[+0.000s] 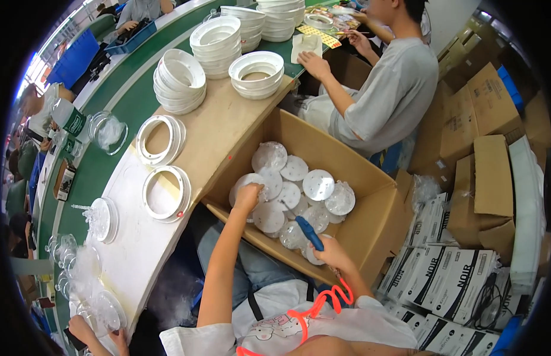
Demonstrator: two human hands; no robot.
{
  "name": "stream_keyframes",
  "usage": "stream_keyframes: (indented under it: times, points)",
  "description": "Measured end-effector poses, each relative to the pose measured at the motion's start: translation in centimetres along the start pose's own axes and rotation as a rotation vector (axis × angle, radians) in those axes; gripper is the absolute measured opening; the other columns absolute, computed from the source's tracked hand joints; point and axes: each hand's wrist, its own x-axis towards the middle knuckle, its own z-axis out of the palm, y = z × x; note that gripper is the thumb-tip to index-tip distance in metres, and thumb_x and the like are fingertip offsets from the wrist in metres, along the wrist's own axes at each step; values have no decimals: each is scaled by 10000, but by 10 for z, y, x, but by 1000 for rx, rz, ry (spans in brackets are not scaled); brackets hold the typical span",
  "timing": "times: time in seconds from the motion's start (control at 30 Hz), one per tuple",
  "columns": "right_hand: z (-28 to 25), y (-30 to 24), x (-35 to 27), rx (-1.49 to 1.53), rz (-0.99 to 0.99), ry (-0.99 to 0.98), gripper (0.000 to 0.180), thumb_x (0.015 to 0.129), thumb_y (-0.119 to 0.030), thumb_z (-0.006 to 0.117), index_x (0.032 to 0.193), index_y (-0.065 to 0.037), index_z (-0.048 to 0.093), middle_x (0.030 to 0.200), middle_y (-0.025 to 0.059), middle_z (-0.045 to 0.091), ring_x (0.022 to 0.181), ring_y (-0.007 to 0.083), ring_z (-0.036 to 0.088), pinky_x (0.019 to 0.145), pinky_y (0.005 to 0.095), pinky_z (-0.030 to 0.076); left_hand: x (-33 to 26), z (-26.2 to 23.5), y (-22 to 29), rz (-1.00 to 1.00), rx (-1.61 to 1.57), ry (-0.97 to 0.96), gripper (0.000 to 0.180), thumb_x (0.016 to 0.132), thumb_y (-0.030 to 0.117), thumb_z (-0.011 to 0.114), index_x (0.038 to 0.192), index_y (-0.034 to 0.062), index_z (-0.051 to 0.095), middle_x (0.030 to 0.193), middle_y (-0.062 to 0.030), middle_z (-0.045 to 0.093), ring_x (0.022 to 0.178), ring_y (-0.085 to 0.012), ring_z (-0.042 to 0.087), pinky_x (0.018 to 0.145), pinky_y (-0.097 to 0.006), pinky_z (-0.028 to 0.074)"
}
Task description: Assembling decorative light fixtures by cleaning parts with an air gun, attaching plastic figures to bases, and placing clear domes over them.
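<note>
Where white discs (318,184) lie heaped in an open cardboard box (373,228), a person's two hands work above them.

One disc (238,188) sits under the left hand (250,194); whether its fingers pinch or merely touch it, I cannot tell. The right hand (333,252) has its fingers wrapped around a blue-handled screwdriver (310,231), shaft aimed into the heap, so a slip could scratch a disc or jab the left hand. Because the discs overlap loosely, pulling one could send others sliding. A red coiled cord (332,293) near the right wrist could snag on the box's edge. Beyond, a leaning stack of white rings (181,95) could topple if the table (225,127) were bumped.
</note>
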Motion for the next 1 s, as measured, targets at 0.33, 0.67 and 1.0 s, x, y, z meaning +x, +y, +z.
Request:
stream_keyframes:
  times: [0.33, 0.67, 1.0]
  points:
    - [33, -9, 27, -432, 12, -292, 336, 708, -289, 536, 875, 0, 579, 775, 193, 623, 739, 318, 621, 663, 399, 469, 5, -13, 5, -336, -399, 503, 234, 760, 125, 619, 987, 75, 651, 901, -168, 630, 837, -345, 606, 728, -409, 484]
    - [81, -32, 111, -628, 49, -507, 819, 776, -741, 266, 773, -25, 663, 747, 166, 647, 763, 310, 632, 694, 374, 463, -27, -149, 52, -123, -637, 708, 212, 727, 164, 705, 926, 96, 682, 821, -148, 647, 656, -244, 634, 613, -284, 486]
    - [32, -117, 101, -657, -279, -337, 539, 825, -556, 436, 1012, -92, 636, 920, 147, 646, 878, 292, 616, 760, 378, 469, -105, -220, 17, -184, -794, 791, 170, 718, 79, 714, 872, 14, 679, 749, -72, 676, 668, -82, 602, 626, -220, 471]
